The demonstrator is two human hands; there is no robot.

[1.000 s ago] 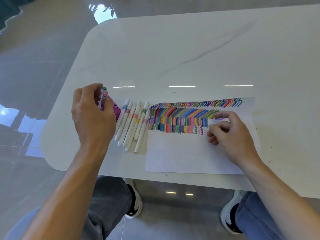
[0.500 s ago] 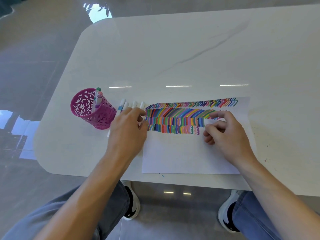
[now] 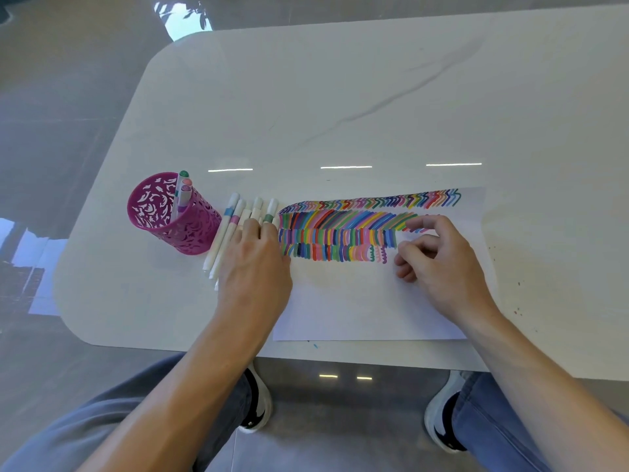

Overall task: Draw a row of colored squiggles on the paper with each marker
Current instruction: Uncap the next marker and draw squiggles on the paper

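A white paper [image 3: 357, 308] lies on the table, its upper part filled with rows of colored strokes; the lowest row ends in short squiggles [image 3: 378, 255]. Several white markers [image 3: 232, 212] lie side by side just left of the paper. My left hand [image 3: 255, 267] lies flat over these markers, fingertips touching them near their colored bands. My right hand [image 3: 442, 267] rests on the paper to the right of the squiggles, index finger stretched out, other fingers loosely curled, holding nothing.
A magenta cut-out pen cup [image 3: 194, 233] stands left of the markers with three markers [image 3: 183, 189] in it. The white table [image 3: 340, 97] has its front edge close to me and small ink spots [image 3: 517, 311] at the right.
My left hand left the pen cup and moved right, onto the row of loose markers. My right hand stayed on the paper.
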